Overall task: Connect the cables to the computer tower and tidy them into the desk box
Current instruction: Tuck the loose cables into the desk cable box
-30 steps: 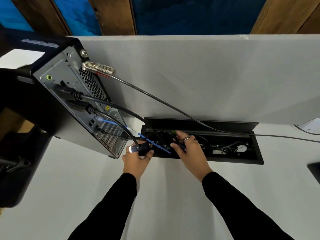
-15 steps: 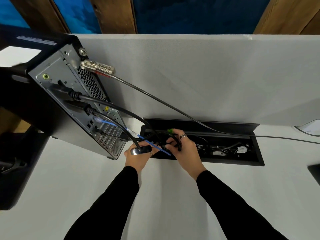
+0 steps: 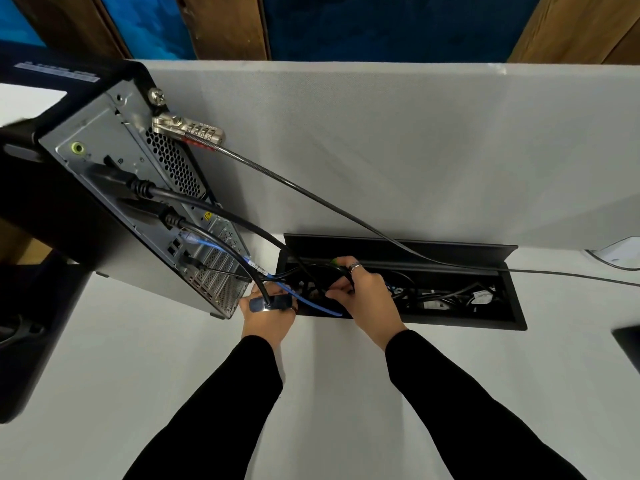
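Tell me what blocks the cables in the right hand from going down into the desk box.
No solid obstacle shows. The desk box has its lid up, and the right hand already holds the black cables over the opening. Only cables already lying inside crowd the space, and the blue cable crosses the front edge.

A grey partition panel (image 3: 398, 143) stands behind the white desk (image 3: 156, 358). Beyond the panel, wooden planks (image 3: 225, 26) cross a blue surface (image 3: 381, 26).
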### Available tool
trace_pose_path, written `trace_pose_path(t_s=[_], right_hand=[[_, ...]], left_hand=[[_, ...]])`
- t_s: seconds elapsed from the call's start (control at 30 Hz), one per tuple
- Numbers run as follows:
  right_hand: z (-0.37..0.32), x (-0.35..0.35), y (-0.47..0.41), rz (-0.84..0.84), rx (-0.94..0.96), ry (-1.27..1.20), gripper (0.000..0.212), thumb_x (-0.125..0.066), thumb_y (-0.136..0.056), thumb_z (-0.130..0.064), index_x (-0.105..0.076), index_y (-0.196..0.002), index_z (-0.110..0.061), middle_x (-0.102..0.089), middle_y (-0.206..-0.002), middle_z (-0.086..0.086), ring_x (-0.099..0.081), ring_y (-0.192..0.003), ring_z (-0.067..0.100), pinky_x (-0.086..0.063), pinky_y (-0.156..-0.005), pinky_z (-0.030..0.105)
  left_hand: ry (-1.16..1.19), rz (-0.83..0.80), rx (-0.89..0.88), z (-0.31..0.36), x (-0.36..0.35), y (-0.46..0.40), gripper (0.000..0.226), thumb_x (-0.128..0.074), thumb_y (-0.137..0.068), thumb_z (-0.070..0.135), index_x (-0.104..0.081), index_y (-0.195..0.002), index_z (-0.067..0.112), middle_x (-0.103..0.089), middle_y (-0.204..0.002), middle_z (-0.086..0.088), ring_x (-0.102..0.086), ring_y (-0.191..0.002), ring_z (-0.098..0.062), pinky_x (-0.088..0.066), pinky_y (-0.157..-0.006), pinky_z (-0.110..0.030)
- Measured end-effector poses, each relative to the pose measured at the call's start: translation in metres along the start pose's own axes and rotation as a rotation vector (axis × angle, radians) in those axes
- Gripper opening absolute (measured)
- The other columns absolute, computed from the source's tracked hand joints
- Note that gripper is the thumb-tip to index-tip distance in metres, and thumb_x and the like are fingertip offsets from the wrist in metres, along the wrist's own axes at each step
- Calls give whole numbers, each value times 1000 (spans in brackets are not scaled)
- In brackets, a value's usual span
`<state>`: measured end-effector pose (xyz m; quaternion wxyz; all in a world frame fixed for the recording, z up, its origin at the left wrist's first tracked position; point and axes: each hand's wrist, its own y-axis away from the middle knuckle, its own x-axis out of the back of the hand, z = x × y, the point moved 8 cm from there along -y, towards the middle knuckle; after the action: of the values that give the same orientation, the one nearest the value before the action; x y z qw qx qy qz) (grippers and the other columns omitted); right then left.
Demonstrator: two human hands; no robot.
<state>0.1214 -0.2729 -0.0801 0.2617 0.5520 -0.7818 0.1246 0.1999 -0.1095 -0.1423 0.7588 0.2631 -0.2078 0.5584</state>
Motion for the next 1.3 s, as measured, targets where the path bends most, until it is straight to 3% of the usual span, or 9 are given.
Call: trace_pose_path(t_s=[0.13,0.4,0.5,0.6,0.77,1.0,1.13,1.23,1.3], right_hand=[[0,-6,-6,16,-33,-3,42,-70,-78,-7,-51,-115,-14,-70,-78,0,-63,-74,8,-53,-82,28],[12,-6,-7,77,-135,-141,42,-77,-72,-11,-54,-108,-16,-64,-65,-10,-61,-66,-5,-44,-66,3],[14,-8,-10,103,-122,-128,40,-79,-70,-13,-56,-103,-16,-61,-62,-13,-58,-57,-11,-44,-59,1],[14,-11,-9,118,-104,-131,38,-79,-71,-14,-55,-100,-17,-60,-63,-15,-57,-57,-16,-43,-58,0],[16,-10,-7,18,-83,-134,37,-67,-81,-5,-50,-113,-14,-62,-73,-11,-58,-64,-11,-43,-60,-1],[29,18,17,-116,-57,-120,37,-63,-85,-5,-47,-101,-35,-65,-94,-8,-63,-85,-3,-48,-78,11],[29,26,16,-104,-50,-72,22,-65,-84,-5,-62,-92,-25,-64,-99,-10,-60,-76,-14,-43,-73,2],[25,19,13,-106,-33,-28,15,-66,-83,-7,-62,-95,-16,-66,-99,-6,-61,-72,-10,-44,-73,3],[23,15,11,-93,-37,-20,22,-66,-83,-8,-58,-103,-13,-71,-93,0,-64,-76,-3,-49,-77,11]], left_hand=[[32,17,-26,0,0,3,36,-59,-77,-1,-53,-78,34,-61,-100,-2,-55,-109,-29,-41,-100,-45],[156,-43,-24,1,2,2,31,-68,-77,3,-65,-81,33,-66,-87,11,-63,-93,-6,-47,-98,-38],[345,-87,60,8,0,9,23,-82,-67,20,-71,-84,32,-69,-80,15,-64,-92,-18,-50,-93,-33],[494,-56,195,7,-4,15,54,-87,-54,41,-69,-100,20,-67,-106,-4,-63,-101,-15,-49,-98,-34],[492,-29,126,34,-6,17,11,-70,-80,6,-69,-89,-1,-68,-84,-3,-64,-72,2,-46,-99,-35],[355,-9,20,37,-3,16,20,-64,-85,12,-68,-98,-3,-69,-95,-3,-57,-81,19,-45,-94,-24],[382,21,84,30,-6,21,13,-57,-88,0,-59,-100,-7,-60,-90,-5,-53,-70,26,-41,-71,3],[373,2,169,18,-11,25,5,-54,-90,3,-56,-92,7,-52,-85,-2,-47,-60,32,-49,-83,-12],[438,65,138,22,-8,24,4,-53,-89,-2,-57,-89,-2,-52,-78,1,-52,-61,26,-47,-76,-7]])
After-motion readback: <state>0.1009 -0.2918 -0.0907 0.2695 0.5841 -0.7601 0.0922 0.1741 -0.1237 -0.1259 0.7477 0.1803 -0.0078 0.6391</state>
